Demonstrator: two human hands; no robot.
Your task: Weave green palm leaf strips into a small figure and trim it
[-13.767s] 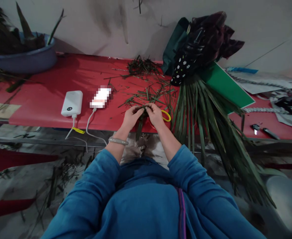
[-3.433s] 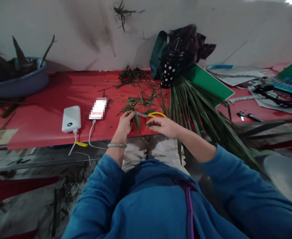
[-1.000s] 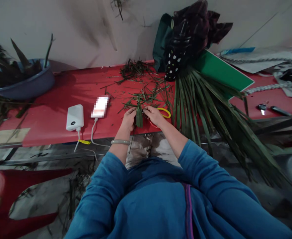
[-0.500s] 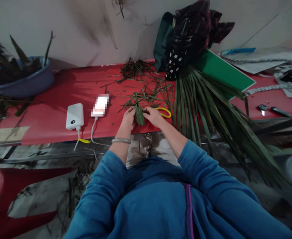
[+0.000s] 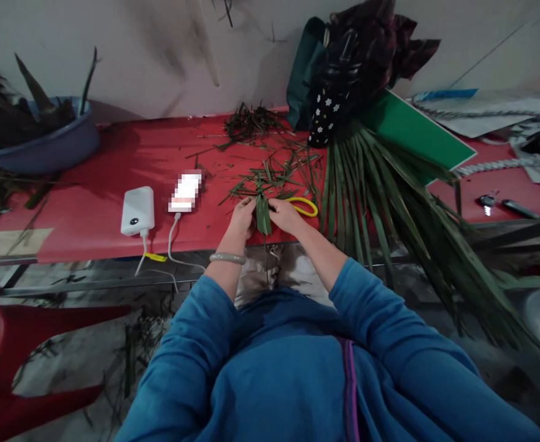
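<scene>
My left hand (image 5: 243,218) and my right hand (image 5: 285,215) meet at the front edge of the red table (image 5: 113,159). Between them they pinch a folded green leaf strip (image 5: 263,220), whose thin stem hangs down past the table edge. A pale bangle (image 5: 226,258) circles my left wrist. Yellow-handled scissors (image 5: 304,207) lie on the table just behind my right hand. Cut leaf scraps (image 5: 270,175) are scattered beyond both hands.
A bundle of long palm leaves (image 5: 380,202) droops off the table at right, under a dark cloth bag (image 5: 348,67) and green board (image 5: 412,138). A white power bank (image 5: 138,210) and a phone (image 5: 186,191) lie left. A blue basin (image 5: 40,138) with leaves sits far left.
Both hands stay together on the leaf strip. The strip has shifted slightly between the fingers and hangs lower; the camera has tilted a little.
</scene>
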